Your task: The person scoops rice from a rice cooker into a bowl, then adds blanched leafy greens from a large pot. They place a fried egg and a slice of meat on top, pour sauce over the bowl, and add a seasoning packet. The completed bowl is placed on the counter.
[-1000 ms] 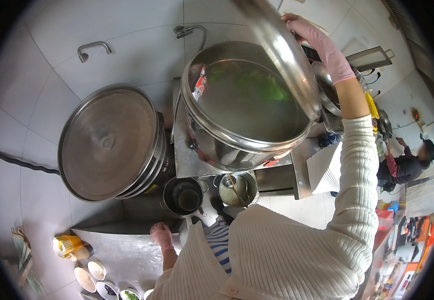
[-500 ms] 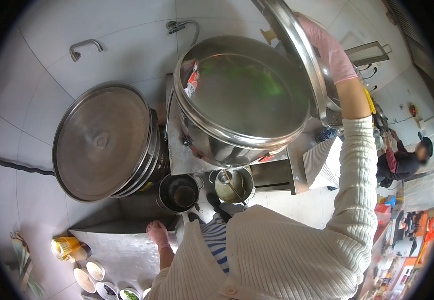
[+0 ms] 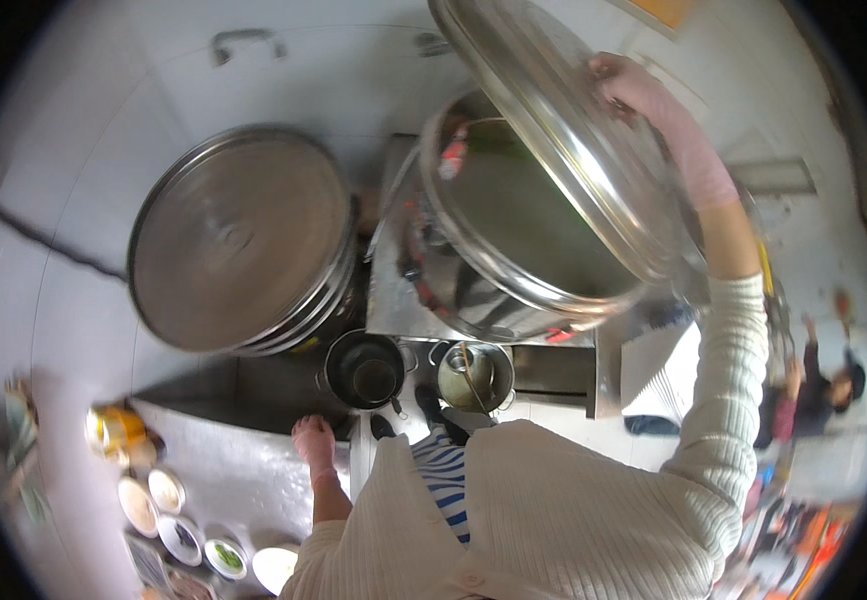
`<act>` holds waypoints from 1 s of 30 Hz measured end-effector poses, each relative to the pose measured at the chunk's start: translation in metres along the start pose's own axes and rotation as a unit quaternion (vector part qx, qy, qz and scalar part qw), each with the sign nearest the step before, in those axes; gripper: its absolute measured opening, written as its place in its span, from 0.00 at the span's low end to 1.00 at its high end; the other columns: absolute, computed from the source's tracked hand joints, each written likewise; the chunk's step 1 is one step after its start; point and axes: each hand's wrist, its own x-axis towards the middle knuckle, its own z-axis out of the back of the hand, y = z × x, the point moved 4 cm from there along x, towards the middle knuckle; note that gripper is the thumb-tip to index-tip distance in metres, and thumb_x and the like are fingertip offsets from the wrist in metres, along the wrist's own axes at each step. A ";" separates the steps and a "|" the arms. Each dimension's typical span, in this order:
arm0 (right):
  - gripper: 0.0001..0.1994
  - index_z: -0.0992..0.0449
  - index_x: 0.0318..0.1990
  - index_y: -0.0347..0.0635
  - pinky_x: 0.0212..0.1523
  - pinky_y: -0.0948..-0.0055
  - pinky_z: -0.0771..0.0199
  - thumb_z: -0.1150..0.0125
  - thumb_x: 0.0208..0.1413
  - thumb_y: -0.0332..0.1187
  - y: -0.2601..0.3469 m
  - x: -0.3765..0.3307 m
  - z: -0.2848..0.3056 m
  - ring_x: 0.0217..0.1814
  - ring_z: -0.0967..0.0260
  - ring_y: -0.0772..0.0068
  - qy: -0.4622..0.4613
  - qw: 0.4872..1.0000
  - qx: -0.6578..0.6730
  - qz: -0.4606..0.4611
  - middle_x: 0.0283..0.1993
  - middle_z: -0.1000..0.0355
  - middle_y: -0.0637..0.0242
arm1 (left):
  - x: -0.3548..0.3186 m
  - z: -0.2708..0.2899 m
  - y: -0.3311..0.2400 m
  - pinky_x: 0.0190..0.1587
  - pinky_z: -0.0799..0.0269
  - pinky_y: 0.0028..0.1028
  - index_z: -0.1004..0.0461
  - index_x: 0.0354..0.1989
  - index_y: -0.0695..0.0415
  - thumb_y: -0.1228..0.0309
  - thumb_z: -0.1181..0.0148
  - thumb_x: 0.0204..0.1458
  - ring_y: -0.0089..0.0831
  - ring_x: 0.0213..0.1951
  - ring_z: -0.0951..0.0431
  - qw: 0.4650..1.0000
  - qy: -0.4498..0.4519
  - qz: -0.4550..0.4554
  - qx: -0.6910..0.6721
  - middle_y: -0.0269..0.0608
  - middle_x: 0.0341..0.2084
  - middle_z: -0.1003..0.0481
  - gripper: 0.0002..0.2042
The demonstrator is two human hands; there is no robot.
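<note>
My right hand (image 3: 654, 110), in a pink glove, grips the rim of a big steel lid (image 3: 554, 130) and holds it tilted above a very large open steel pot (image 3: 514, 230) with greenish liquid inside. My left hand (image 3: 314, 440), also pink-gloved, rests with fingers loosely closed on the edge of a steel counter (image 3: 224, 470), holding nothing. A second large pot, closed with its own steel lid (image 3: 239, 235), stands to the left of the open one.
A small dark pot (image 3: 366, 370) and a small steel pot with a ladle in it (image 3: 474, 375) sit below the big pots. Several small bowls (image 3: 169, 510) and a yellow container (image 3: 114, 428) line the counter at lower left. Another person (image 3: 829, 385) stands at the right.
My right hand has swung the tilted lid leftward, down over the open pot, so it now covers much of the pot's right side. The view has shifted too. My left hand stays on the counter.
</note>
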 end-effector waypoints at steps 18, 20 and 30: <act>0.24 0.27 0.47 0.46 0.49 0.62 0.28 0.38 0.36 0.37 0.359 0.103 -0.537 0.52 0.29 0.58 0.134 0.863 -0.339 0.348 0.49 0.26 0.59 | 0.001 0.011 0.009 0.51 0.34 0.40 0.26 0.28 0.58 0.70 0.45 0.43 0.43 0.41 0.27 0.988 -0.049 0.024 -0.142 0.44 0.31 0.26 0.06; 0.21 0.27 0.45 0.47 0.48 0.61 0.27 0.38 0.39 0.38 0.348 0.111 -0.598 0.51 0.28 0.58 0.127 0.861 -0.336 0.360 0.48 0.26 0.60 | 0.001 0.010 0.010 0.50 0.33 0.39 0.27 0.26 0.57 0.71 0.45 0.43 0.42 0.40 0.27 0.988 -0.035 0.032 -0.146 0.42 0.29 0.27 0.05; 0.16 0.20 0.44 0.48 0.50 0.64 0.26 0.46 0.48 0.37 0.323 0.130 -0.707 0.53 0.27 0.61 0.128 0.877 -0.324 0.331 0.49 0.25 0.60 | 0.010 0.013 0.012 0.50 0.31 0.36 0.27 0.28 0.58 0.71 0.43 0.43 0.40 0.40 0.27 0.987 -0.013 0.029 -0.159 0.42 0.28 0.27 0.05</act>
